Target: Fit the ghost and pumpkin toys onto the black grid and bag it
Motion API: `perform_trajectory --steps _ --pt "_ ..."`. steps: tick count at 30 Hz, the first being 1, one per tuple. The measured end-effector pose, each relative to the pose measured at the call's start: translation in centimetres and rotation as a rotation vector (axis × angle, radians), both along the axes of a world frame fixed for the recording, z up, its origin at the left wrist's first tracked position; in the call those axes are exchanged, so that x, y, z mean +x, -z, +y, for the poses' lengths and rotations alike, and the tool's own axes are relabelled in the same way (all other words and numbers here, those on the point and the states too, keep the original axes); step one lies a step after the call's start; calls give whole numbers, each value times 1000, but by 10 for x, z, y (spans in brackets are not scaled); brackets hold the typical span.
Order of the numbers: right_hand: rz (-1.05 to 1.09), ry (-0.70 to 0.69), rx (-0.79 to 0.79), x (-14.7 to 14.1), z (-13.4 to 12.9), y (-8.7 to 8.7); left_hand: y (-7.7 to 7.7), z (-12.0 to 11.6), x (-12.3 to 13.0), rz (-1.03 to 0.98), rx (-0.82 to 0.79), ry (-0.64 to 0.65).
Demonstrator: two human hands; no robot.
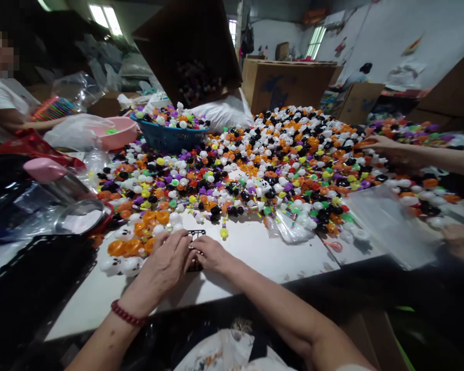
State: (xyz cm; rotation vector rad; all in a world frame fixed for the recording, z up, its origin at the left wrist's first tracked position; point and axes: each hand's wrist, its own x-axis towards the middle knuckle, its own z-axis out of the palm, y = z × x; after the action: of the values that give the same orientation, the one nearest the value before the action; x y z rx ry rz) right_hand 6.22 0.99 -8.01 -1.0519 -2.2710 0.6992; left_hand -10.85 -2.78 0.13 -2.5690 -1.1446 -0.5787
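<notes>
Both my hands meet over a small black openwork frame (196, 235) on the white table (255, 257). My left hand (169, 260), with a red bead bracelet at the wrist, has its fingers curled on the frame's left side. From the right, my right hand (212, 253) pinches the frame, its fingertips close to the left ones. Orange pumpkin pieces (133, 248) and white ghost-like pieces (112, 266) lie in rows just left of my left hand. A yellow-ended piece (224, 233) lies to the right of the frame.
A large heap of small coloured pieces (255, 175) covers the table's back. A blue basket (170, 138) and pink basin (118, 134) stand back left, a black tray (34, 283) at left. Clear bags (390, 221) lie right, near another person's hands (386, 147).
</notes>
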Motion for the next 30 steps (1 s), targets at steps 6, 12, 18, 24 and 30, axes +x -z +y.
perform_trajectory --steps 6,12,18,24,30 --pt "-334 584 269 96 29 -35 -9 -3 -3 11 -40 -49" --pt "-458 616 317 132 44 -43 -13 -5 0 -79 -19 -27" --pt "45 446 178 102 17 -28 -14 -8 0 -85 -27 -36" --pt "370 320 -221 66 -7 -27 -14 -8 1 -73 -26 -45" --pt "529 318 -464 40 -1 -14 -15 -9 2 -72 -39 -54"
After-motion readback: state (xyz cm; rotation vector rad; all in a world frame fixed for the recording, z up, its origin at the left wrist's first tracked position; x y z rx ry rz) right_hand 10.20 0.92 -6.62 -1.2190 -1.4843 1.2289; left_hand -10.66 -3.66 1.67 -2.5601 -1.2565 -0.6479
